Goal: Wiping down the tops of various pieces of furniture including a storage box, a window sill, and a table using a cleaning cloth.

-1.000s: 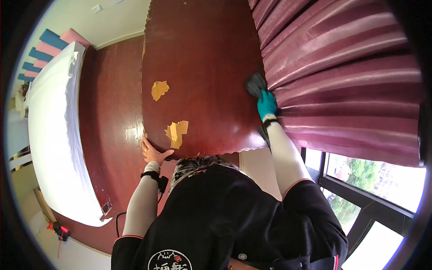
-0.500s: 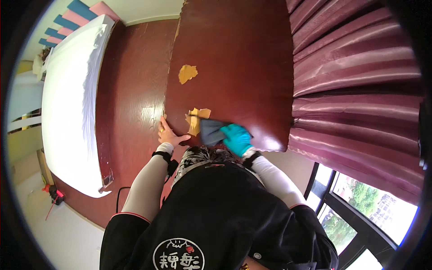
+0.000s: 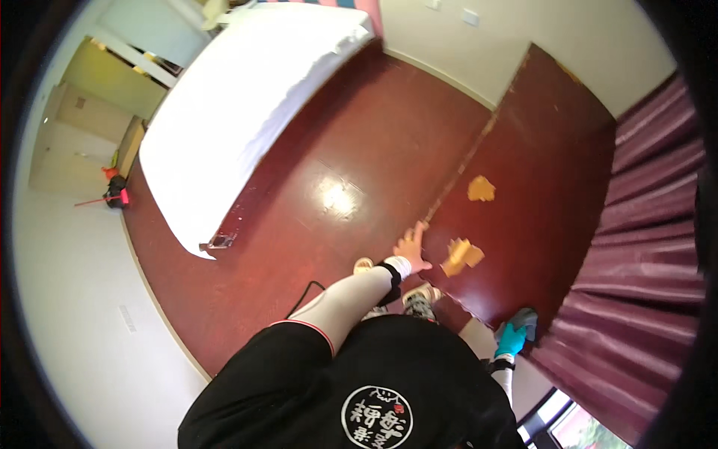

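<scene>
A dark red raised wooden top (image 3: pixel 542 161) with worn edges stretches ahead of me on the right. Two tan patches of peeled finish show on it, a farther patch (image 3: pixel 481 188) and a nearer one (image 3: pixel 462 257). My left hand (image 3: pixel 411 249), bare and with fingers spread, rests at the top's left edge beside the nearer patch. In a turquoise glove, my right hand (image 3: pixel 511 340) grips a grey-blue cloth (image 3: pixel 527 320) at the near right corner, close to the curtain. The gloved fingers are partly hidden by the cloth.
A bed with a white sheet (image 3: pixel 247 97) stands on the left, its corner jutting over the reddish wood floor (image 3: pixel 299 217). Purple curtains (image 3: pixel 636 299) hang along the right side, above a window (image 3: pixel 583 426). A black and red object (image 3: pixel 116 191) sits by the left wall.
My right hand has carried the cloth rightward, from near the peeled patch to the near right corner. My left hand stays at the left edge. My view has turned toward the left.
</scene>
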Motion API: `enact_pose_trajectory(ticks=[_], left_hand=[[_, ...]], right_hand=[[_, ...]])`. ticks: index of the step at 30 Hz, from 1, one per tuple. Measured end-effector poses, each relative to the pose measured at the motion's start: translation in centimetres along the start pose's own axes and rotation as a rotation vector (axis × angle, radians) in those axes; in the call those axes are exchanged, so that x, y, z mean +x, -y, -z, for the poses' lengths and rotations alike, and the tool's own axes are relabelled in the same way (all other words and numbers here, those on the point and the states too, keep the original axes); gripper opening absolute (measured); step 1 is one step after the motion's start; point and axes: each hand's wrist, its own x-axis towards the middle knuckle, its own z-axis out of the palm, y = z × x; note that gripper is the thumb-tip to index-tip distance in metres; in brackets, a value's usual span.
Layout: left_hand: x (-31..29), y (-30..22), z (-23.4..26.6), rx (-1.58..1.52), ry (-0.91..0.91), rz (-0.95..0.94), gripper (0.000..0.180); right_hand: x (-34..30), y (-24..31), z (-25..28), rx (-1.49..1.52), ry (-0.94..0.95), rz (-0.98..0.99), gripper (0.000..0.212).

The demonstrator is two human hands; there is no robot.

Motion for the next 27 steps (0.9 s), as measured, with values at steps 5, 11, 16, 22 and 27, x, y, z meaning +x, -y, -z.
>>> enact_pose_trajectory(ticks=[5, 11, 16, 22, 27], left_hand=[[0.5, 10.2, 0.6, -0.305, -0.082, -0.162, 0.105], [-5.0, 27.5, 4.6, -0.236, -0.007, 0.185, 0.076], [-12.6, 42.6, 6.1, -0.167, 0.042, 0.521, 0.057], [-19.4, 54.5, 3.1, 0.249, 0.264, 0.365, 0.041], [-15.9, 54.5, -1.8, 0.705, 0.450, 0.061, 0.039]], right_hand=[[-10.3, 16.3, -6.0, 0.045, 0.008, 0.625, 0.042], [-12.4, 28.2, -10.6, -0.072, 0.021, 1.105, 0.044], [-9.4, 31.8, -10.3, -0.037, -0.080, 0.926, 0.043], [-11.7, 30.0, -10.9, 0.061, -0.084, 0.984, 0.039], [-14.1, 25.3, -10.3, 0.154, -0.035, 0.963, 0.039]])
